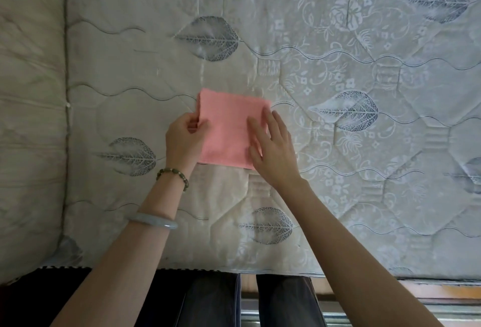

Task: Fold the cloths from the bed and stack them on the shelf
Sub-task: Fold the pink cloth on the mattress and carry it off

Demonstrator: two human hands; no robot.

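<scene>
Quilted pale satin, stitched in wavy lines and printed with grey-blue leaves and small flowers: the bed, filling nearly the whole view, with a raised padded section along its left side. Dark trousers, two legs, at the bottom edge just before the near side of the bed. Pink cloth, one, folded to a rough square, lying flat on the bed a little left of centre, its edges slightly askew to the stitching. Right hand, laid on the right part of the pink cloth, fingers straight and spread, pressing flat and grasping nothing. Left hand, at the left edge of the pink cloth, thumb and curled fingers pinching that edge. Pale translucent bangle, on the left forearm. Bead bracelet, dull green and brown, at the left wrist, between the bangle and the hand.
</scene>
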